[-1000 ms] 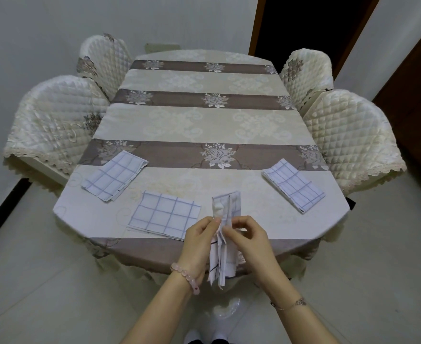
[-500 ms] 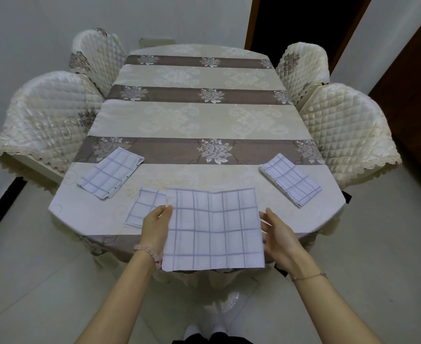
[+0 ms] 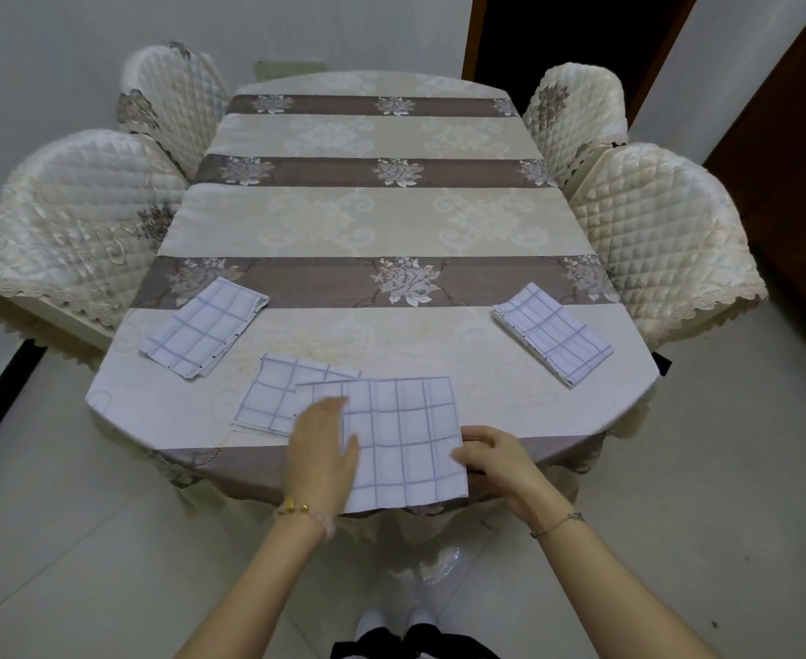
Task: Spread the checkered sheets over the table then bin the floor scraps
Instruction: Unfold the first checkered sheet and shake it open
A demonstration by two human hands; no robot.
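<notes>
Looking down at what lies nearest, we find the opened sheet (image 3: 406, 439) now resting on the near edge of the table (image 3: 368, 221). Half a second ago we held it spread in the air, and a second ago it was a folded strip between our fingers. Our left hand (image 3: 322, 449) lies flat on its left side, fingers straight, pressing it down. Our right hand (image 3: 496, 461) curls its fingers at the right edge and seems to pinch it. The sheet's near border hangs over the table's rim and its far left corner overlaps a folded sheet (image 3: 270, 397), so we judge the first spread has landed but needs smoothing and shifting. Farther on, a second folded sheet (image 3: 204, 332) lies to the left and a third folded sheet (image 3: 553, 332) to the right, both unopened, so most of the spreading remains. The table is covered in cream and brown floral bands, quilted chairs (image 3: 78, 230) flank it, and a dark doorway (image 3: 558, 30) stands beyond. On the pale tiled floor (image 3: 82, 539) we can make out no scraps.
</notes>
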